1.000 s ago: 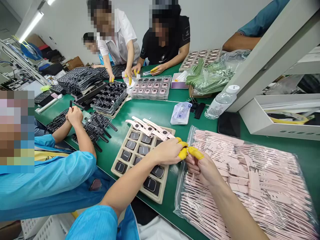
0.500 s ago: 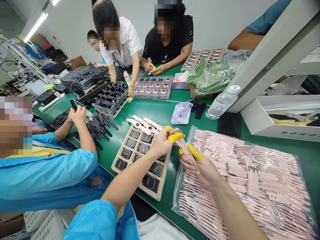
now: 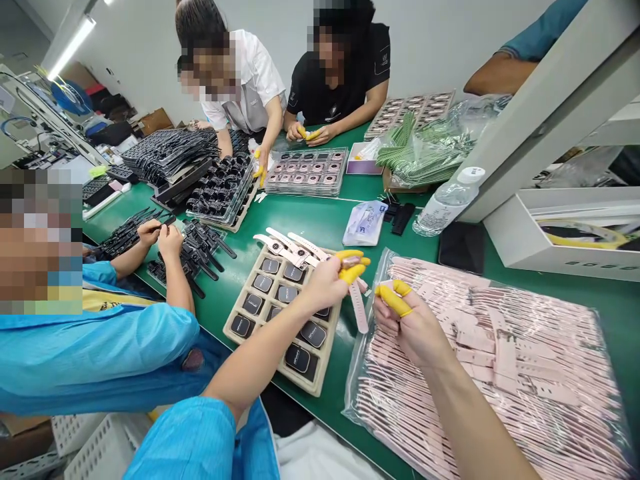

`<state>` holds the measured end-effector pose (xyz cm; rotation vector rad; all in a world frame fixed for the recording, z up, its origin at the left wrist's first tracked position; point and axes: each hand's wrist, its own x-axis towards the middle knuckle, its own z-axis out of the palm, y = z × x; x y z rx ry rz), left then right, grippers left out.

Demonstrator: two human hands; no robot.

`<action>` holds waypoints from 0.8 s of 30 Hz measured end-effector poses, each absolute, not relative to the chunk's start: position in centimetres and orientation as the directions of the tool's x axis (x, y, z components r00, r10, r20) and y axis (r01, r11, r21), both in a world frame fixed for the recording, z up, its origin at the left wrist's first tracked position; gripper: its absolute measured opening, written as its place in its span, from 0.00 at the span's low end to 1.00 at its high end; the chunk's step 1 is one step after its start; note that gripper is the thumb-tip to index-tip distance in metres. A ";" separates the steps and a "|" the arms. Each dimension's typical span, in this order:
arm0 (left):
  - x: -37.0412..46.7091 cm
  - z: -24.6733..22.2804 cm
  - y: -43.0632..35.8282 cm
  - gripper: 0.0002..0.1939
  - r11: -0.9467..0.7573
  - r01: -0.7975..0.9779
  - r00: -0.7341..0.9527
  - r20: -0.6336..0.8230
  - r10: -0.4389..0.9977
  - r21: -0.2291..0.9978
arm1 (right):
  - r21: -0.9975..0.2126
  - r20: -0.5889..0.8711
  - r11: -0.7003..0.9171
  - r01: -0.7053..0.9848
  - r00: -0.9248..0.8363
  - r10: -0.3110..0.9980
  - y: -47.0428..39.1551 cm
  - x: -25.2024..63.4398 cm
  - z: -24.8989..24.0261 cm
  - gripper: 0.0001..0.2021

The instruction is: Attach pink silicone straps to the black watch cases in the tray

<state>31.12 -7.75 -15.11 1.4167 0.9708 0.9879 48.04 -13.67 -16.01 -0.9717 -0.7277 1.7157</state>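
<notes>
The small pale piece [image 3: 387, 286] pinched by the yellow-tipped right hand [image 3: 409, 323] is indistinct; the yellow-tipped left hand [image 3: 330, 280] clasps, partly hiding, a long pale-pink perforated strap [image 3: 358, 308]

1. The one view comes from the wearer's own head, looking forward and down along the left forearm [image 3: 265, 357] and right forearm [image 3: 473, 400], which enter from the bottom edge.
2. It faces across the green table [image 3: 310, 217] toward the grey wall [image 3: 430, 53], high beyond both hands.
3. The left hand [image 3: 327, 283] shows close to mid-frame; the right hand [image 3: 413, 323] sits to its right, slightly lower — both near the lens.
4. Coverage is wide — a ceiling lamp [image 3: 73, 48] far left of the left hand, a slanting post [image 3: 550, 117] beyond the right.
</notes>
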 end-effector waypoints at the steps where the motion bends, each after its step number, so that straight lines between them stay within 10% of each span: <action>1: 31.2 -15.4 -7.9 0.21 -0.151 0.125 0.374 0.094 0.922 0.981 | -0.819 -0.267 -0.329 -0.471 -0.195 0.944 -13.7 47.9 -16.0 0.21; 8: 30.8 -15.2 -8.1 0.24 -0.534 0.450 0.609 0.192 0.770 0.715 | -0.813 -0.279 -0.354 -0.463 -0.225 0.934 -14.1 47.4 -16.0 0.23; 24: 30.9 -13.5 -8.6 0.27 -0.558 0.577 0.696 0.000 0.718 0.596 | -0.743 -0.334 -0.440 -0.505 -0.290 0.897 -14.2 47.6 -16.0 0.21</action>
